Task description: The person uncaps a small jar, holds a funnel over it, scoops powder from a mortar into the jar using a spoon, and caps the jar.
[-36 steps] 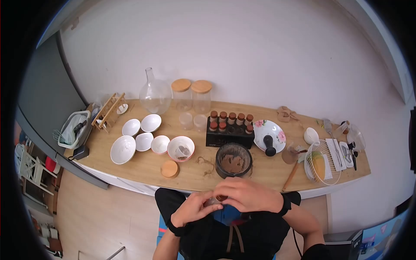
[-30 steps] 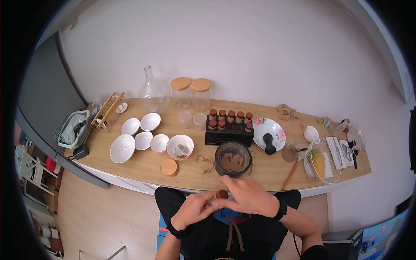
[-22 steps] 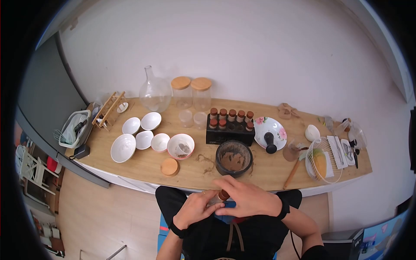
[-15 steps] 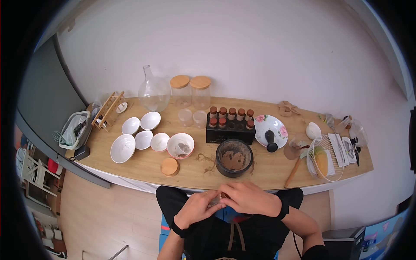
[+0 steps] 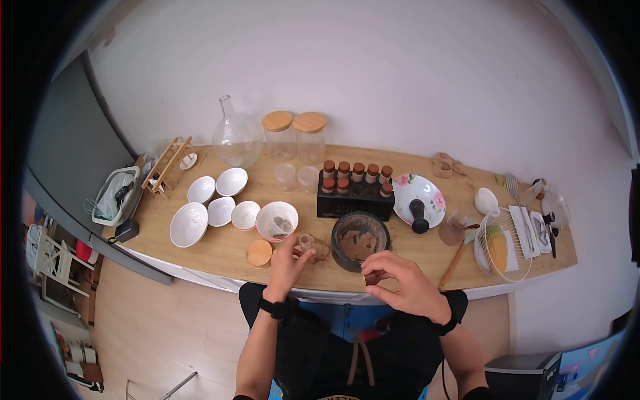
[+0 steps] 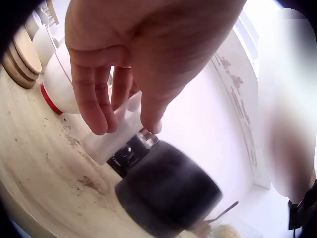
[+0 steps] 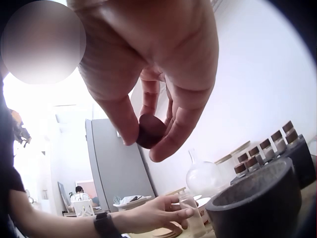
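Note:
Fingers and thumb of my left hand [image 5: 287,268] hold a small clear vial [image 6: 110,141], uncapped, at the tabletop left of the mortar. A brown stopper [image 7: 150,131] is pinched between the fingertips of my right hand [image 5: 404,287], just in front of the mortar's near rim. The dark mortar [image 5: 343,259] has brown powder inside. Behind it, a black rack [image 5: 333,208] holds several small vials with reddish-brown stoppers; some of its front holes are vacant.
Several white bowls [image 5: 189,225] and a round wooden lid [image 5: 259,253] stand to the left. A black pestle [image 5: 418,217] lies on a floral plate [image 5: 437,220]. To the right are a wire basket [image 5: 517,273] and a wooden-handled tool [image 5: 455,267]. Powder stains the table [image 5: 293,277].
Both hands were together over the lap, on the stoppered vial. They are now apart: the left has carried the vial forward and left to the table, the right has lifted off its stopper.

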